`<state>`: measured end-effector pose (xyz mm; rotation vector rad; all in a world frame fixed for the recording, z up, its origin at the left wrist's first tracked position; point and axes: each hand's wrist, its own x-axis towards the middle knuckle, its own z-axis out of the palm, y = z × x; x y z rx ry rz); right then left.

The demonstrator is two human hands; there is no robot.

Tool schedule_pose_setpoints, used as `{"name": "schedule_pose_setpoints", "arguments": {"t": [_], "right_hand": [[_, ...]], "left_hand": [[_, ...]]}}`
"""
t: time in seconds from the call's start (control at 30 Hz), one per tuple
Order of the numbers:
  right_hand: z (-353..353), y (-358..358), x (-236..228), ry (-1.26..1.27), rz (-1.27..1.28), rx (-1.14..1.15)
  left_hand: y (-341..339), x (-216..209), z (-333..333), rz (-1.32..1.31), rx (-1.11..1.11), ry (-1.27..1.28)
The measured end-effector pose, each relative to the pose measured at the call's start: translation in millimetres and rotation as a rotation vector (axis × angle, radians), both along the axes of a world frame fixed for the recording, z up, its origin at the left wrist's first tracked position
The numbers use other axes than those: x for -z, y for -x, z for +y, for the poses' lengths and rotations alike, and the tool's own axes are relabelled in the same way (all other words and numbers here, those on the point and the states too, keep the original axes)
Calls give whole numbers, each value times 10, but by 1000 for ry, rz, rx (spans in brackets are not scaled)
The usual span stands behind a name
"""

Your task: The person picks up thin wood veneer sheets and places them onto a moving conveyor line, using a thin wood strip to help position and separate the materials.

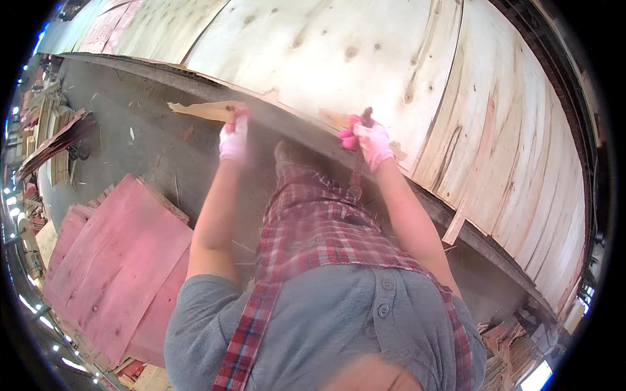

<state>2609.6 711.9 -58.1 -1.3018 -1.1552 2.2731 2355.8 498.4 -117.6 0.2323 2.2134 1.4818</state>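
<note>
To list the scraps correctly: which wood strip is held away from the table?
The jagged tan strip in the left hand, above the floor; the straight strip farther right overhangs the table edge.

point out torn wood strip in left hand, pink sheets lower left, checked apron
Torn wood strip (203, 111), head view, middle of its face
Pink sheets (124, 260), head view, face of the top sheet
Checked apron (326, 238), head view, front of the cloth

Wood sheets (326, 58) lie side by side ahead, with a panel stack (124, 260) at left.
</note>
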Motion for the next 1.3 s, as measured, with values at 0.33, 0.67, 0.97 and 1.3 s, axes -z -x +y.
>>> {"name": "schedule_pose_setpoints", "arguments": {"t": [0.33,0.67,0.97,1.3], "right_hand": [[-495,1661,623,82,-375,197],[-331,2357,736,-126,-755,-203],[-137,661,176,-98,-555,715],[-1366,-2136,645,70,-449,1539]], "left_hand": [[1175,-47,332,203,417,-5],[1544,-202,868,405,1295,298],[2009,369,825,-322,941,-211],[2331,-337,417,-522,827,125]]}}
